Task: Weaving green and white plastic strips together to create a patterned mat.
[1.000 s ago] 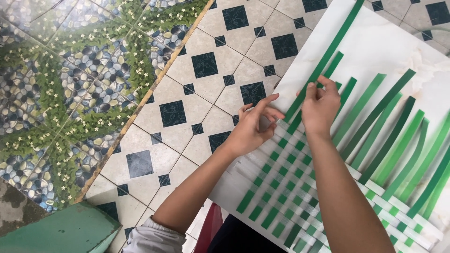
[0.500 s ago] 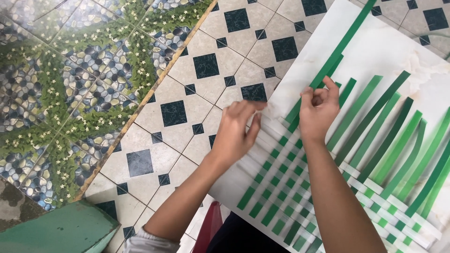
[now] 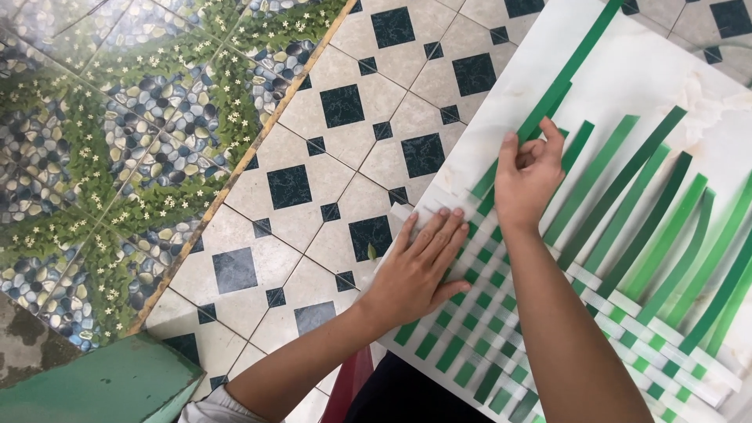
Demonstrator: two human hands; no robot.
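- Woven mat [image 3: 501,345] of green and white strips lies on a white board [image 3: 650,70]; its right and lower parts run out of frame.
- Left hand [image 3: 419,266] lies flat on the mat's left edge, fingers spread, clasping nothing.
- Right hand [image 3: 529,176], just above the weave, pinches a loose green strip [image 3: 576,66]; fingertips partly hidden.
- Tiled floor [image 3: 329,102] lies left of the mat.

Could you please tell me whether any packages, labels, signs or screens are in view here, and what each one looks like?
None are in view: no package, label, sign or screen.
What shows instead: a woven mat of green and white paper strips on a white board, over a floor of white tiles with dark squares.
The left hand lies flat on the weave; the right hand pinches a long dark green paper strip.
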